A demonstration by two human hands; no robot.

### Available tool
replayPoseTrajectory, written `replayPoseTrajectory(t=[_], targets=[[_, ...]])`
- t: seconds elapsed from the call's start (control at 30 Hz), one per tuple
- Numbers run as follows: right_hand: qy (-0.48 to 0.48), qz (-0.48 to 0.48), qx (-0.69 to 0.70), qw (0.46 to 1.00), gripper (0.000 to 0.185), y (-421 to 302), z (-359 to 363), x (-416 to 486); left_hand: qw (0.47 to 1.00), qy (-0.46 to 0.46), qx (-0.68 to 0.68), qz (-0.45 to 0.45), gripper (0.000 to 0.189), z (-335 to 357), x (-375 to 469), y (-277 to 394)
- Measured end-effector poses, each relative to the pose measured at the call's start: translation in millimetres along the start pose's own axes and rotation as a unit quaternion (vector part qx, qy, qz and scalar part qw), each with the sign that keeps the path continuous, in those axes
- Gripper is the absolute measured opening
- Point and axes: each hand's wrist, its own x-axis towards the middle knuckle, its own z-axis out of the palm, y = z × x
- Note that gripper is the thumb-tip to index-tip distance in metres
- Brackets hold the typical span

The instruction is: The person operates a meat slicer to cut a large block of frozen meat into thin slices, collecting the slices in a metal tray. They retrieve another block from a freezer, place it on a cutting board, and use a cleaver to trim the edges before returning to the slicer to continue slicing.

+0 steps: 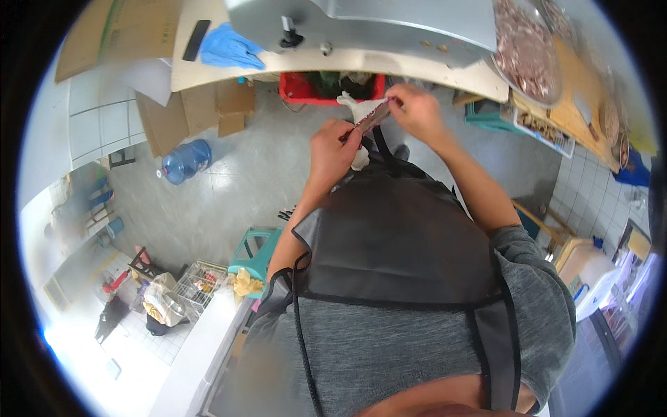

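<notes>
Both my hands hold a narrow strip with a pink, patterned edge (374, 115), stretched slantwise in front of the dark apron (396, 240) that I wear. My left hand (333, 148) grips its lower end, my right hand (417, 112) its upper end. What the strip belongs to cannot be told. Whitish cloth or glove-like material (359, 108) hangs just behind it, and another pale piece (360, 159) shows below my left hand. Beyond them a red plastic basket (333, 100) with dark green and pale contents stands under the table edge.
A grey metal machine (365, 34), a blue cloth (229, 47) and a black phone-like object (197, 40) lie on the table (208, 74). At right are a tray of meat pieces (529, 57) and a cleaver (584, 112). A blue water bottle (185, 161) lies on the floor, left.
</notes>
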Motion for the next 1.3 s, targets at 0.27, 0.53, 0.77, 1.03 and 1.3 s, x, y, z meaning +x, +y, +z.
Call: replayPoseTrajectory(t=[0.27,0.53,0.77,1.03,1.3], targets=[[0.045,-0.014,0.123,0.991,0.013,-34,-39,-91,0.954,-0.175,-0.204,-0.136,0.024,74,-11,0],[0.007,0.245,0.268,0.932,0.011,-21,-7,-113,0.953,-0.223,-0.185,-0.087,0.019,74,11,2],[-0.157,0.110,-0.022,0.981,0.018,12,-1,-89,0.939,-0.279,-0.045,0.195,0.013,72,14,17],[0.114,0.337,0.608,0.710,0.020,23,1,-50,0.932,-0.270,0.036,0.239,0.012,68,25,23],[0.158,0.287,0.523,0.787,0.027,41,31,-70,0.920,-0.247,0.083,0.292,0.015,69,36,45]])
